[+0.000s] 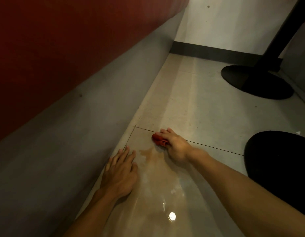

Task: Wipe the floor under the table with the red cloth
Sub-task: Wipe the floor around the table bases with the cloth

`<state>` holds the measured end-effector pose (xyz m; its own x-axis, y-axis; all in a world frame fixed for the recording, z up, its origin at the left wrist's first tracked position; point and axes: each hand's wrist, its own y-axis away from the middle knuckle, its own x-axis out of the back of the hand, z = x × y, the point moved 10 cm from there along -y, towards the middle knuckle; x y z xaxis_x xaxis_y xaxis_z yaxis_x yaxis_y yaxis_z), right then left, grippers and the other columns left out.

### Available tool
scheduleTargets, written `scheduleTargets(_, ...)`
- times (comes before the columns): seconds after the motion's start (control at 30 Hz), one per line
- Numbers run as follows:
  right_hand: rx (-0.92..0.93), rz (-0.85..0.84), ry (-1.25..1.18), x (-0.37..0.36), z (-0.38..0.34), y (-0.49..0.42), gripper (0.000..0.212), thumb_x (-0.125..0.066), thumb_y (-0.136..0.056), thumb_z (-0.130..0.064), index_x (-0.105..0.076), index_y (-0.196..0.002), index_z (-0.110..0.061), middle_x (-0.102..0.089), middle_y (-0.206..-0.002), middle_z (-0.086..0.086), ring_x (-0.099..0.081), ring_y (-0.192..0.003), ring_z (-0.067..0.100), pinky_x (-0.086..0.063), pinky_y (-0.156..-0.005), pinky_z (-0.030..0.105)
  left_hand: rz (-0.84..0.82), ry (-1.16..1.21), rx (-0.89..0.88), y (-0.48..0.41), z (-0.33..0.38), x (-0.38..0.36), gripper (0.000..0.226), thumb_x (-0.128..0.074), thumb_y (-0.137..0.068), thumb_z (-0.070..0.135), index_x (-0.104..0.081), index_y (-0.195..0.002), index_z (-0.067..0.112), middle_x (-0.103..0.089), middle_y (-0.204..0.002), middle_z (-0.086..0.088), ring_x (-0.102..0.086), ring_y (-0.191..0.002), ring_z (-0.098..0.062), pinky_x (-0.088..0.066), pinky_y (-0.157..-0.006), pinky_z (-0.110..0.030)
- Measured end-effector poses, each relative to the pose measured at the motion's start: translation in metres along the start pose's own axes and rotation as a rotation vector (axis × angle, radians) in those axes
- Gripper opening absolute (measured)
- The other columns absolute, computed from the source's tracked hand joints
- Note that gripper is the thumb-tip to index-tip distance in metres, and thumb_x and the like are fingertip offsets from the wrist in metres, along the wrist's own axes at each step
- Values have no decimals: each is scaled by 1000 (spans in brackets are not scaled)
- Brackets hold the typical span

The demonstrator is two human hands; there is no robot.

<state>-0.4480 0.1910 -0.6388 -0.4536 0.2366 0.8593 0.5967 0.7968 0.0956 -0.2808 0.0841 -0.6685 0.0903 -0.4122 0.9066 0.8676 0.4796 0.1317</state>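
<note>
The red cloth is bunched up on the pale tiled floor, just past a tile joint. My right hand lies on top of it, fingers curled round the cloth and pressing it to the tile. My left hand rests flat on the floor with straight, spread fingers, close to the grey base of the bench. Between the two hands a brownish wet patch spreads back toward me, and the floor there shines with a light reflection.
A grey bench base with a dark red seat front above it runs along the left. A black round table foot with its post stands at the far right, another black foot nearer right. A white wall with dark skirting closes the back.
</note>
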Motion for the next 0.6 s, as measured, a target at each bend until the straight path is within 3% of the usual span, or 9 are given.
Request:
scheduleTargets(0.1,-80,104,-3,-7,-14,-9,65,-52,-91,-9,-29,-150,-22,-19,-160,5,-5,-148,27,-5,-119,31,0,0,-8,0,-1,1,53,-23,-99,39,-9,-150,38,6,-159,17,9,-145,-5,3,-119,-35)
scheduleTargets(0.2,37,167,8,-17,-49,-4,64,-55,-87,-12,-34,-148,-18,-29,-154,6,-14,-144,28,-11,-118,31,-1,-16,-15,0,-1,3,55,-25,-99,39,-6,-151,37,8,-159,16,10,-145,-6,3,-118,-34)
scheduleTargets(0.3,175,62,-11,-33,-68,14,62,-50,-90,-6,-34,-148,-21,-26,-157,3,-7,-148,22,-7,-121,33,3,-4,-12,2,-1,4,56,-26,-99,38,-4,-151,35,8,-159,16,10,-145,-5,4,-118,-33)
scheduleTargets(0.4,265,-76,10,-34,-57,31,63,-47,-90,1,-38,-146,-27,-24,-159,-4,-5,-148,14,-4,-119,25,-14,10,-9,1,0,4,56,-27,-99,38,-5,-151,36,8,-159,16,10,-145,-5,4,-118,-35)
scheduleTargets(0.5,257,-150,32,-24,-40,30,58,-50,-92,1,-45,-142,-28,-29,-157,-4,-11,-148,14,-9,-120,24,-28,0,-1,-1,-2,3,56,-26,-99,38,-5,-151,37,9,-159,15,11,-145,-7,5,-117,-35)
scheduleTargets(0.6,179,-84,18,-16,-36,20,55,-54,-93,-6,-44,-143,-26,-30,-157,-1,-12,-148,19,-9,-118,25,-18,-9,5,0,-1,2,55,-24,-99,40,-5,-151,37,10,-158,16,11,-145,-6,9,-113,-32)
